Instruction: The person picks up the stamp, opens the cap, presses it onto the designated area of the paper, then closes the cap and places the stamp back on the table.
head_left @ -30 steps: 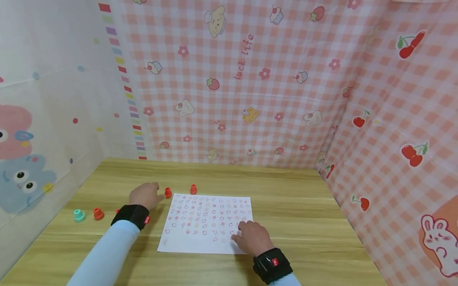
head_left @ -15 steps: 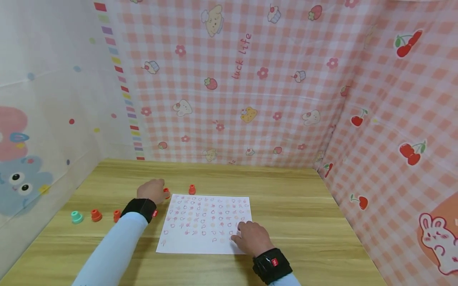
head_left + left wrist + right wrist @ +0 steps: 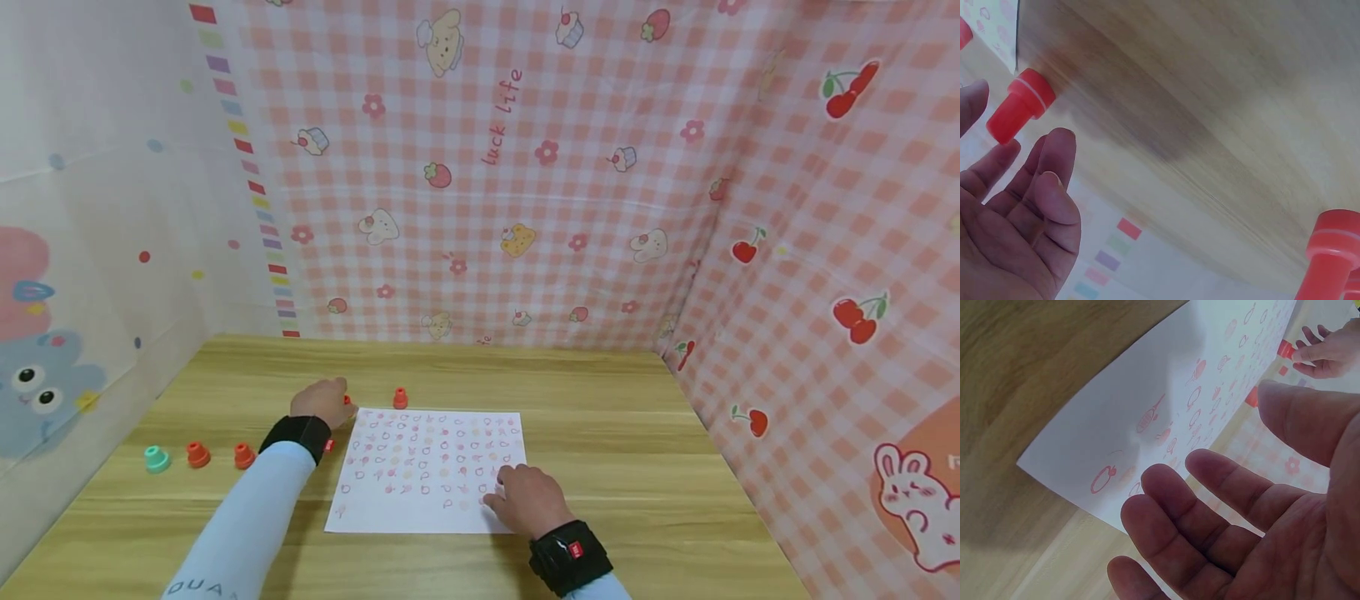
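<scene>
My left hand [image 3: 324,402] is at the far left corner of the paper, beside a red toy stamp [image 3: 1021,106]. In the left wrist view the thumb and index finger stand around the stamp's handle, with the index fingertip right at its end; the other fingers are loosely bent. That stamp is mostly hidden behind the hand in the head view. A white sheet of paper [image 3: 412,521] lies flat, covered in rows of small red and pale orange stamp marks. Over its right edge my right hand [image 3: 531,500] hovers low, fingers relaxed and holding nothing.
Another red stamp [image 3: 401,398] stands just behind the paper. To the left, a teal stamp [image 3: 157,459], a red stamp [image 3: 197,455] and one more red stamp [image 3: 243,456] stand in a row on the wooden table [image 3: 637,467]. Patterned cloth [image 3: 480,200] hangs around the table.
My left hand has moved right and slightly away from me, from beside the red stamp to around it. The right hand has stayed in place. The head view has shifted slightly.
</scene>
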Demonstrator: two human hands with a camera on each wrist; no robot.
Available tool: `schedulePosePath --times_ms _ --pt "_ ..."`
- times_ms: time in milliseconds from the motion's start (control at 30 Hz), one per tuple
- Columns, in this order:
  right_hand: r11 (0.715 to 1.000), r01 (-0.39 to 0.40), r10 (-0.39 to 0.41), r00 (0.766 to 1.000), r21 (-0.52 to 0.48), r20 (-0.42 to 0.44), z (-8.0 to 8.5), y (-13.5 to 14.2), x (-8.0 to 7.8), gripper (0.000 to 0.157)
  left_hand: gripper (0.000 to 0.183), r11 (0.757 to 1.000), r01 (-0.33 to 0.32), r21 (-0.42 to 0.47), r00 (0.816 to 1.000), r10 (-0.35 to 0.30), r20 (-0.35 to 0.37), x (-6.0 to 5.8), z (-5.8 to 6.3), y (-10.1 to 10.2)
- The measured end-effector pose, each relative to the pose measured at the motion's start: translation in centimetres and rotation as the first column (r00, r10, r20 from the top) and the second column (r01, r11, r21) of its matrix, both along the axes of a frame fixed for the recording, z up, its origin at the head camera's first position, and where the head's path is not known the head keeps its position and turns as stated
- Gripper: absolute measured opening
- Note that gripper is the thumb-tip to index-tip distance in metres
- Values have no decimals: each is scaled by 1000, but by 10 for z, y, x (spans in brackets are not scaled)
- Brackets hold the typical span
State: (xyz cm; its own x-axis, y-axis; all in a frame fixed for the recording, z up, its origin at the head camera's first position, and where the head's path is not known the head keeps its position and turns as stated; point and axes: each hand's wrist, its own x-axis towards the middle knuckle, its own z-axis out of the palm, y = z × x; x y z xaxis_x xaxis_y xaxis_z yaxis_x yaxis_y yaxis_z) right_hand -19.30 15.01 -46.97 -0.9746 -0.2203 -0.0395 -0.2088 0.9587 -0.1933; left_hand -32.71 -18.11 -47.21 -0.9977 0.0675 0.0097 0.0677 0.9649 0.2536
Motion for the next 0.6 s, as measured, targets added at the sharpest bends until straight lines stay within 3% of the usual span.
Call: schedulePosePath --times_ms 300,600 --pt "1000 12 -12 999 -23 35 -2 1 -1 35 15 999 40 -2 999 -40 -21 -4 -5 4" --pt "1000 15 -14 999 -23 36 -3 2 -2 35 12 999 52 -8 998 -52 -17 -1 -2 5"
